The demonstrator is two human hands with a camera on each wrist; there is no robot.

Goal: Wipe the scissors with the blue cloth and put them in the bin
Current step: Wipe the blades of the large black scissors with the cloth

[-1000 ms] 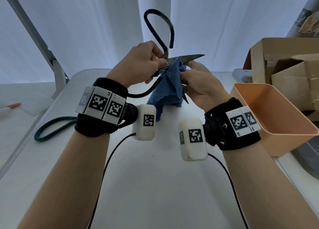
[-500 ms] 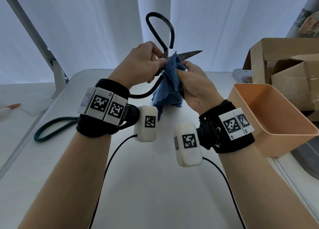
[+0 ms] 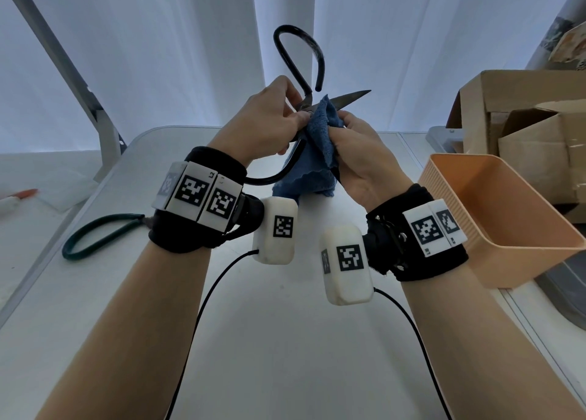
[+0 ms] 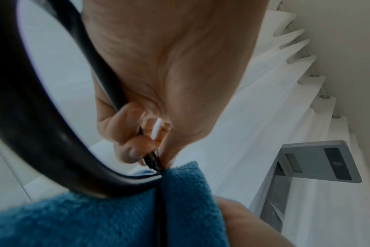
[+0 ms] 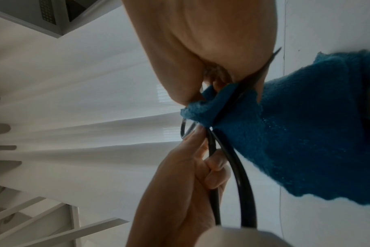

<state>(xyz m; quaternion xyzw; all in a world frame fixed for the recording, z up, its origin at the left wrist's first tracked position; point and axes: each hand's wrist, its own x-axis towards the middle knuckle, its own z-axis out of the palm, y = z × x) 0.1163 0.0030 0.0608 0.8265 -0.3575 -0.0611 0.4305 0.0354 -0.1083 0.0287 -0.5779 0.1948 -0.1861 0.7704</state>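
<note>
Blue cloth [image 3: 318, 153] now sits hard up against the scissors [image 3: 304, 102] pivot; half a second ago it was further out along the blade, a second ago lower and looser. So your wipe stroke runs inward, tip to pivot.

Near: your wrists hang over the white table [image 3: 253, 340], both lifted off it. Your right hand [image 3: 358, 153] has closed in on the left since the earlier frames.

Middle: your right hand pinches the cloth folded around one blade. In the right wrist view the dark blade edge runs through the fold, fabric on both faces. Your left hand [image 3: 266, 125] clamps the scissors at the pivot, fingers curled around the lower handle loop; the upper loop stands free above. The second blade pokes out bare to the right.

Right: orange bin [image 3: 494, 197] sits beside your right wrist, nothing visible inside, cardboard boxes [image 3: 520, 128] behind it. A green loop [image 3: 92, 235] lies on the table at left.

Read: still wiping. The exposed blade looks like the next job, then the drop into the bin. Mind the open point near your right fingers.
</note>
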